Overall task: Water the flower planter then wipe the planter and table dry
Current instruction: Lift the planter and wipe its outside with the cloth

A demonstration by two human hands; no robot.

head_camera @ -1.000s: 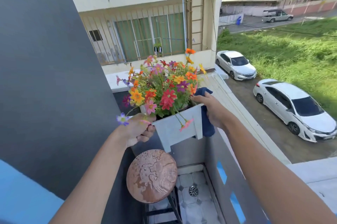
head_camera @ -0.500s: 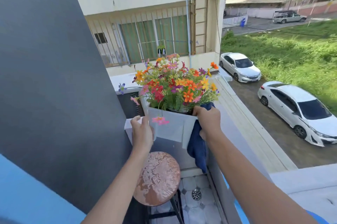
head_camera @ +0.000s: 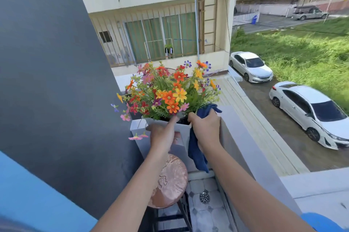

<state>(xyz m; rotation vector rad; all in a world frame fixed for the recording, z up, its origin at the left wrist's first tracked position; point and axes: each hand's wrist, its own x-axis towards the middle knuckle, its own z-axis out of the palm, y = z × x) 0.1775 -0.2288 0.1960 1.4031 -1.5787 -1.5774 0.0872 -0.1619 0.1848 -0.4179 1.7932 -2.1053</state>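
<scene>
Left hand grips the white planter on its near face, fingers wrapped around the wall, index finger reaching up to the rim at 12 o'clock of the hand. Planter is held up above the round copper-toned table, not resting on it; table sits at 6 o'clock of the planter. Inside the planter: dense bunch of orange, red, yellow, pink and purple flowers with green foliage. Right hand is closed on a dark blue cloth, pressing it to the planter's right corner; cloth hangs down at 6 o'clock and a fold sticks out at 12. Grey balcony wall just right of the hand. Floor drain on tiles below. Two white cars at 3 o'clock, down on the street.
</scene>
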